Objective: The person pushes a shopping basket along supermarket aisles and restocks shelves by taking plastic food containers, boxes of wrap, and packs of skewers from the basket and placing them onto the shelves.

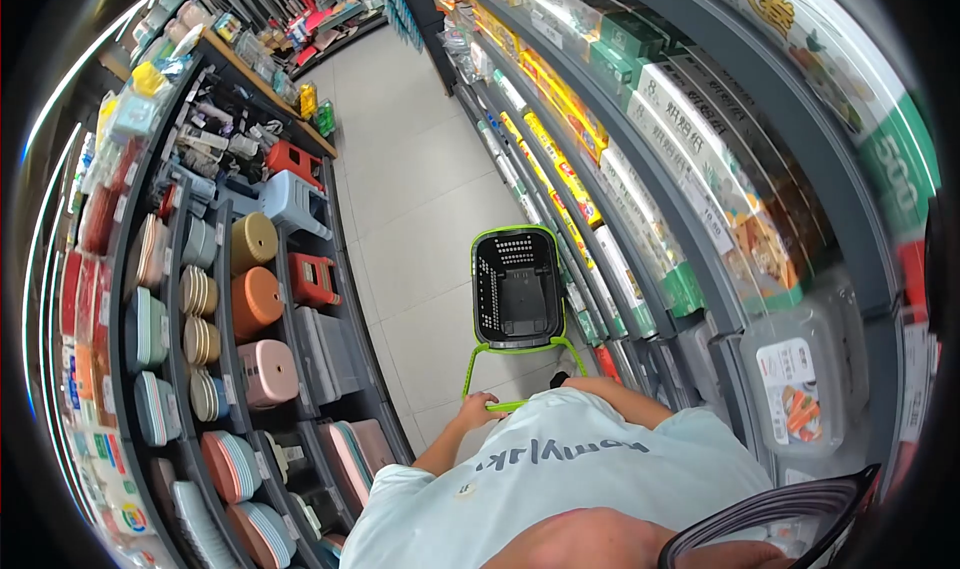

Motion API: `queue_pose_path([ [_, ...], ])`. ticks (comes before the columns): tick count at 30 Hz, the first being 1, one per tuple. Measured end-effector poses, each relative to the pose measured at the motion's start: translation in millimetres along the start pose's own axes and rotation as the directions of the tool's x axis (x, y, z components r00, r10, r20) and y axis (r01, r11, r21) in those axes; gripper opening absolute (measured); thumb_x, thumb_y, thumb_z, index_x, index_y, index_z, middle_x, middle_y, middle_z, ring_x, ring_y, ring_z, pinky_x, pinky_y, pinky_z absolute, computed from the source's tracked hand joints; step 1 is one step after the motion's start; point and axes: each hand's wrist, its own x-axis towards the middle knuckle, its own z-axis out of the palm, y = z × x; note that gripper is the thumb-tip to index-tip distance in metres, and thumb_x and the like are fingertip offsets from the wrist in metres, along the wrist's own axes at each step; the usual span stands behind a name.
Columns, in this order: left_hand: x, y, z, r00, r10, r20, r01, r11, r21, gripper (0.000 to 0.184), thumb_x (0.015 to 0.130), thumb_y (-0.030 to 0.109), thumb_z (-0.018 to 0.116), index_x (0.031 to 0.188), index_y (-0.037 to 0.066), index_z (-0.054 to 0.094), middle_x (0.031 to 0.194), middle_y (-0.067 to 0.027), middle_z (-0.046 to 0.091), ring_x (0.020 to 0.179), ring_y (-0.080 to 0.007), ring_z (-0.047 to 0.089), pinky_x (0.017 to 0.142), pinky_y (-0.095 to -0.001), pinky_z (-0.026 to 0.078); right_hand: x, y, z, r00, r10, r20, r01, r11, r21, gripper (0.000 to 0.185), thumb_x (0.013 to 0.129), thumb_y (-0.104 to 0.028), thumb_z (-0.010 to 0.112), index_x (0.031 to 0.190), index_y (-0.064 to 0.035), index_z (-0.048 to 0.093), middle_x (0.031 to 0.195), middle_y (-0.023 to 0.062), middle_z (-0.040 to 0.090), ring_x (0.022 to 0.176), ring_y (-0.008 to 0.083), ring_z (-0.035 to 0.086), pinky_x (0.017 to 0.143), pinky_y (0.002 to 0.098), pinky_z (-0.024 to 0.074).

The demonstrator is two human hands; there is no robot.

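Observation:
Ahead of my body, a black shopping basket [518, 304] with a bright green rim and a long green handle [508, 406] stands on the floor. Nothing shows inside the basket. My left hand [480, 410] is closed around the green handle near its left end. My right forearm [625, 401] reaches forward on the other side, but its hand is hidden behind my light shirt [560, 444].
On the left, shelves hold stacked plastic basins [232, 466], an orange stool [257, 304] and a pink stool [270, 373]. Boxed rolls [700, 169] and a clear food container [795, 379] line the right shelves. A tiled aisle [410, 159] runs ahead between them.

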Motion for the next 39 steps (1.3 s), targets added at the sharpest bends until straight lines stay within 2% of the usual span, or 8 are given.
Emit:
queue_pose_path([
  [5, 27.5, 14.3, -18.0, 0.988, -0.063, 0.142, 0.056, 0.997, 0.046, 0.061, 0.069, 0.064, 0.074, 0.109, 0.018, 0.07, 0.117, -0.0138, 0.065, 0.115, -0.0358, 0.055, 0.097, -0.048, 0.045, 1.8, -8.4, -30.7, 0.994, 0.104, -0.041, -0.105, 0.994, -0.016, 0.04, 0.085, -0.031, 0.06, 0.118, -0.0087, 0.066, 0.121, 0.017, 0.064, 0.118, 0.0329, 0.058, 0.097, 0.043, 0.0457],
  [7, 35.3, 18.0, -22.4, 0.983, -0.105, 0.152, 0.096, 0.993, 0.063, 0.062, 0.068, 0.065, 0.074, 0.108, 0.019, 0.07, 0.118, -0.0125, 0.065, 0.116, -0.0358, 0.054, 0.096, -0.0484, 0.045, -0.2, -16.7, -41.1, 0.988, 0.144, -0.048, -0.146, 0.989, -0.029, 0.041, 0.085, -0.031, 0.06, 0.119, -0.009, 0.066, 0.122, 0.0168, 0.064, 0.12, 0.0329, 0.056, 0.098, 0.0433, 0.045],
  [9, 44.9, 19.0, -29.9, 0.999, -0.05, 0.008, 0.049, 0.995, 0.091, 0.062, 0.068, 0.066, 0.074, 0.109, 0.019, 0.07, 0.117, -0.0102, 0.065, 0.116, -0.0348, 0.054, 0.095, -0.049, 0.047, 5.4, -29.5, -58.4, 0.982, 0.178, -0.055, -0.181, 0.982, -0.052, 0.042, 0.085, -0.032, 0.06, 0.12, -0.0094, 0.065, 0.124, 0.0166, 0.063, 0.122, 0.0329, 0.055, 0.1, 0.0436, 0.0443],
  [20, 104.3, 25.7, -97.6, 0.975, -0.193, 0.108, 0.175, 0.972, 0.154, 0.065, 0.068, 0.067, 0.073, 0.114, 0.022, 0.069, 0.12, -0.0046, 0.063, 0.118, -0.0297, 0.053, 0.096, -0.0566, 0.043, 53.6, -61.7, -121.1, 0.965, 0.225, -0.135, -0.257, 0.913, -0.316, 0.05, 0.091, -0.051, 0.055, 0.113, -0.008, 0.068, 0.113, 0.0224, 0.066, 0.114, 0.039, 0.058, 0.096, 0.0499, 0.0461],
  [27, 153.2, -55.3, -197.0, 0.982, -0.09, 0.164, 0.06, 0.983, 0.175, 0.073, 0.067, 0.074, 0.069, 0.116, 0.02, 0.068, 0.118, -0.0078, 0.066, 0.118, -0.0309, 0.056, 0.093, -0.0567, 0.046, 138.8, -106.9, -158.0, 0.954, 0.225, -0.199, -0.271, 0.931, -0.245, 0.054, 0.088, -0.054, 0.058, 0.11, -0.0059, 0.069, 0.11, 0.0217, 0.067, 0.104, 0.0421, 0.062, 0.091, 0.0512, 0.0488],
  [32, 192.2, -151.4, -245.6, 0.99, -0.032, 0.138, 0.006, 0.982, 0.187, 0.075, 0.063, 0.078, 0.068, 0.096, 0.011, 0.076, 0.097, -0.0159, 0.072, 0.099, -0.0363, 0.065, 0.084, -0.0479, 0.053, 183.0, -220.3, -214.1, 0.929, 0.325, -0.177, -0.357, 0.914, -0.191, 0.053, 0.089, -0.052, 0.057, 0.102, -0.0024, 0.07, 0.107, 0.0228, 0.067, 0.107, 0.042, 0.06, 0.091, 0.0511, 0.0487],
  [34, 206.3, -164.6, -268.7, 0.956, -0.158, 0.246, 0.121, 0.98, 0.159, 0.084, 0.058, 0.085, 0.066, 0.094, 0.01, 0.077, 0.099, -0.0167, 0.072, 0.106, -0.0339, 0.064, 0.087, -0.0494, 0.052, 201.5, -227.6, -225.4, 0.951, 0.186, -0.247, -0.248, 0.936, -0.249, 0.05, 0.091, -0.05, 0.056, 0.102, -0.0034, 0.07, 0.105, 0.0227, 0.067, 0.107, 0.0417, 0.06, 0.089, 0.053, 0.049],
  [39, 225.1, -137.4, -293.0, 0.95, -0.145, 0.278, 0.144, 0.989, 0.023, 0.08, 0.073, 0.083, 0.053, 0.092, 0.009, 0.077, 0.098, -0.0154, 0.072, 0.106, -0.0354, 0.063, 0.093, -0.0521, 0.046, 196.5, -223.4, -255.1, 0.905, 0.222, -0.364, -0.304, 0.934, -0.185, 0.047, 0.09, -0.047, 0.058, 0.104, -0.0037, 0.069, 0.105, 0.0226, 0.066, 0.103, 0.0409, 0.061, 0.089, 0.0531, 0.0491],
])
